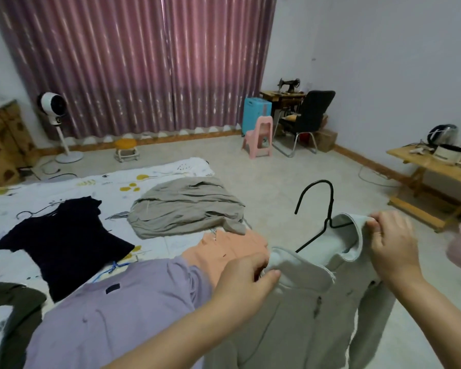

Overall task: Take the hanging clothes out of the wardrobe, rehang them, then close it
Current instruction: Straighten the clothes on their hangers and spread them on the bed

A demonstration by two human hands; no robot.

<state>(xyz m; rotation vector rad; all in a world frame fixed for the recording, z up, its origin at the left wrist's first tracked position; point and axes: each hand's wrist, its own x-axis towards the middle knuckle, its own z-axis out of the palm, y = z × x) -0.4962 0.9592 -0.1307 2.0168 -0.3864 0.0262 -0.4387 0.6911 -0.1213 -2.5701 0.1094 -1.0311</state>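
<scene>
My left grip pinches the grey shirt at its near collar edge; my right grip pinches the far collar. The black hanger sits inside that collar, hook upward. Left of the shirt, the bed carries other garments.

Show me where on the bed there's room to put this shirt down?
Bare floral bedsheet lies beyond the black top, left of the crumpled khaki garment. Nearer you it's crowded: orange garment, lilac shirt.
</scene>
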